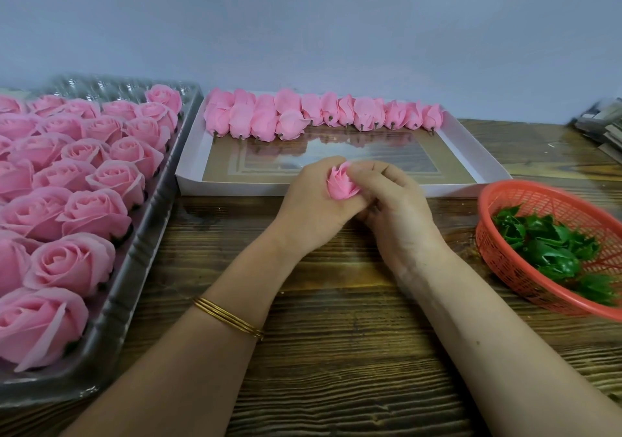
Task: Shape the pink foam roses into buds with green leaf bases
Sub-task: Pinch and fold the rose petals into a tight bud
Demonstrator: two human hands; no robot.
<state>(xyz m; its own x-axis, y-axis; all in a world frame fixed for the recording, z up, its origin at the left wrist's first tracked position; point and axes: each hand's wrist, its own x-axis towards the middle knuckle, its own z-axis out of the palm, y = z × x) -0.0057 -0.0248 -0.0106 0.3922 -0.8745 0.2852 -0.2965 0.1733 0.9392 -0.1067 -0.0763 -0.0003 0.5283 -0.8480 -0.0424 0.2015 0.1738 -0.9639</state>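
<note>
Left hand [311, 203] and right hand [395, 209] are curled round one pink foam rose [340, 186], held between them — judged soft, light, easily creased, so best squeezed gently at its base.

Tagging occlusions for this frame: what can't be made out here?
Head view only.
pink foam rose base: hidden by left hand and right hand; leaf base fitted or not, cannot tell.
clear tray: cut off by left edge.
orange basket: cut off by right edge.
stack far right: blurred, unidentifiable.
</note>
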